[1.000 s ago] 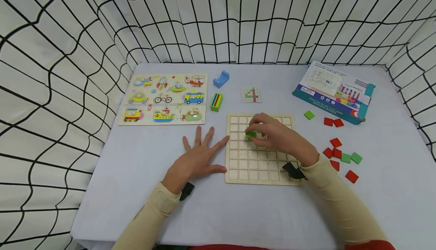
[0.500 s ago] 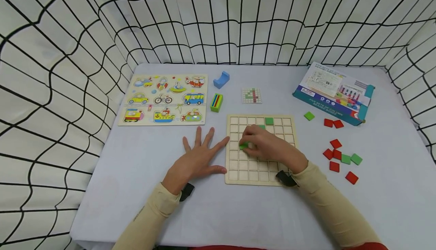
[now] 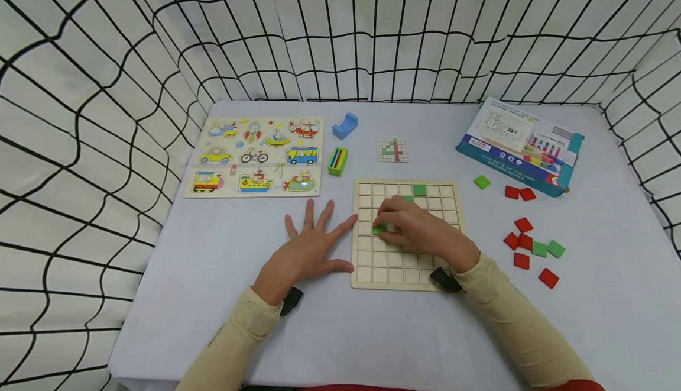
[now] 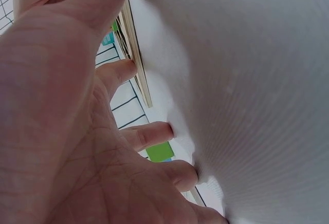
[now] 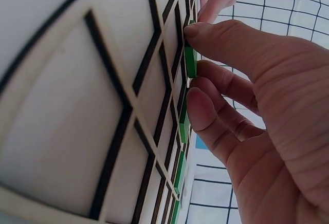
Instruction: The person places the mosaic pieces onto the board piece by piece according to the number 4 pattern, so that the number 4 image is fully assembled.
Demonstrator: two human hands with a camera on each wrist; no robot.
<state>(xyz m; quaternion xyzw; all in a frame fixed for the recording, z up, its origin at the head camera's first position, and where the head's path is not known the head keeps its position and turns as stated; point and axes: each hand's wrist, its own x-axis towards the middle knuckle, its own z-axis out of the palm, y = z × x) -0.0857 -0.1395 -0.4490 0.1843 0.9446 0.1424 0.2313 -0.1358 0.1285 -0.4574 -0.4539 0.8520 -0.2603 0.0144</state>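
Grid board (image 3: 367, 261): bright, diffuse light in the head view; soft shadow beneath the right hand (image 3: 420, 228); nearest cells dim and soft-focused in the right wrist view.
Tablecloth (image 3: 319, 343) left of the grid board: bright white from above, shaded grey beside the left hand (image 4: 87, 121) in the left wrist view.
Box (image 3: 521, 142) beyond the grid board, rightward: fine print blurred.

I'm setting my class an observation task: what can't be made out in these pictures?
Head view: squares of the pale wooden grid board, covered by the right hand.
Head view: part of the pinched green square tile, behind that hand.
Head view: fine print on the blue-sided cardboard box, too small.
Left wrist view: part of the board, behind the left hand.
Right wrist view: board cut off by left edge.
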